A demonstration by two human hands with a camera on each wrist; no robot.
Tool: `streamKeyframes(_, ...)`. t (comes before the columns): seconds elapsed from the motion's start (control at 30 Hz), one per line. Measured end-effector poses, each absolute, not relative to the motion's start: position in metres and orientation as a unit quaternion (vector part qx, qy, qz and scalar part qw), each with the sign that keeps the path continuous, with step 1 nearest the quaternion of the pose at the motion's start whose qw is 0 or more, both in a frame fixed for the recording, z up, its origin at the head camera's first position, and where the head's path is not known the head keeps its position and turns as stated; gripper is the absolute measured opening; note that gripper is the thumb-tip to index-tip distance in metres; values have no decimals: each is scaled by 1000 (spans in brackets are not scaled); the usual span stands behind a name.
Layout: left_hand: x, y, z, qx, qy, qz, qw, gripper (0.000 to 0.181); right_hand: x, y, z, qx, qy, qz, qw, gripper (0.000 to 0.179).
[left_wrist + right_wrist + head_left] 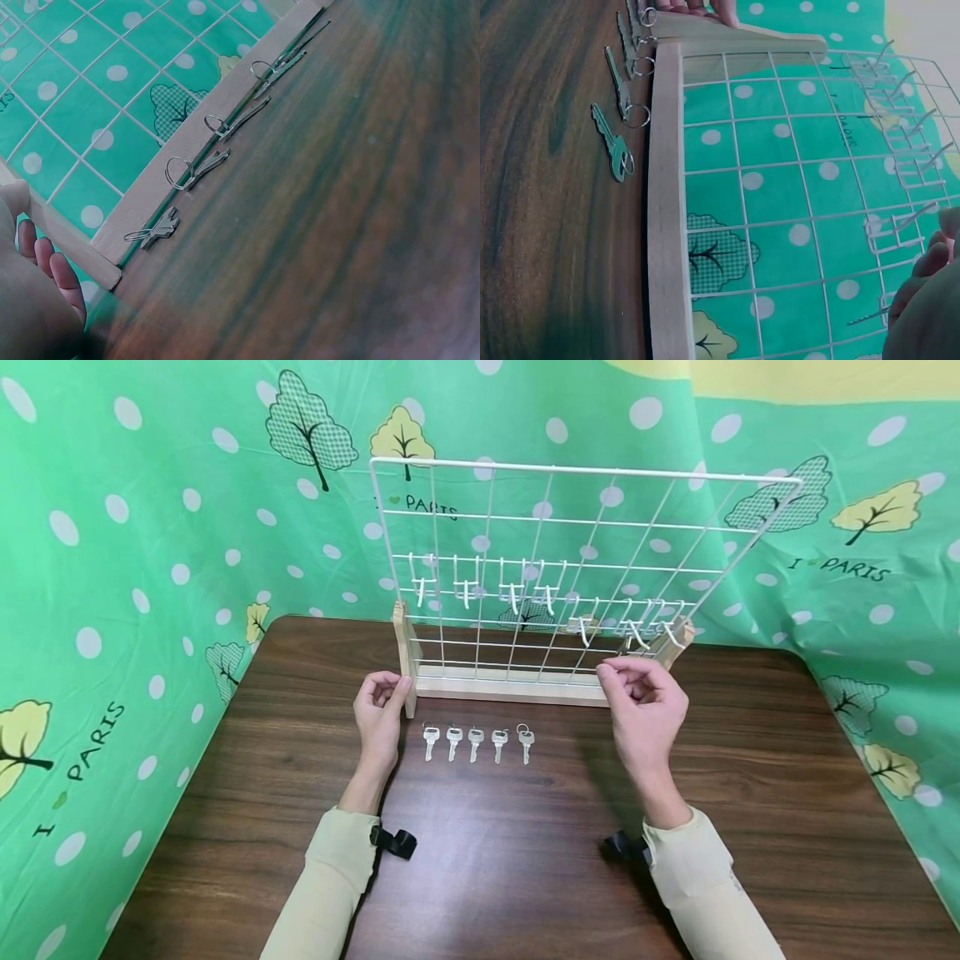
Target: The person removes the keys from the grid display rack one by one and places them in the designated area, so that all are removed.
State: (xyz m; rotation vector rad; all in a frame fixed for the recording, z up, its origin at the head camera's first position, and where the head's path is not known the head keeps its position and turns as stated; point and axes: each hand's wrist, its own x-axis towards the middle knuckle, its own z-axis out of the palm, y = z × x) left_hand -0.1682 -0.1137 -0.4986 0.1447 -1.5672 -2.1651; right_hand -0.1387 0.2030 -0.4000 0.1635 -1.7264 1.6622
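My left hand (378, 714) grips the left wooden leg (406, 652) of a white wire grid rack (538, 677), thumb in front and fingers behind. My right hand (648, 714) is before the rack's lower right, fingers curled and thumb near the index fingertip; whether something small lies between them is hidden. Close beside it, a key blade (866, 316) shows against the grid in the right wrist view, apparently on a hook and partly covered by the hand. Several silver keys (476, 742) with split rings lie in a row on the table before the rack.
White hooks (512, 595) hang on the grid in a higher left group and a lower right group (637, 633). A wooden base bar (510, 689) joins the legs. The dark wooden table (487, 877) meets a green patterned cloth (187, 527) behind.
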Motion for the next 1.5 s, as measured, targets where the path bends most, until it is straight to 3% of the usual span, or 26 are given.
streamKeyframes(0.43, -168, -114, -500, 52, -570, -787, 231, 19, -148, 212, -408, 15, -598, 665, 447, 21)
streamKeyframes(0.57, -169, -114, -500, 52, -571, -786, 230, 20, -149, 214, -410, 3, -582, 693, 425, 20)
streamKeyframes(0.9, -168, -114, -499, 53, -573, -784, 231, 18, -149, 218, -410, -4, -611, 721, 328, 40)
streamKeyframes(1.1, -169, -114, -499, 55, -573, -784, 232, 19, -151, 220, -412, 6, -614, 742, 270, 39)
streamKeyframes(1.5, -169, -114, -499, 59, -575, -782, 233, 20, -155, 222, -417, -1, -598, 761, 252, 26)
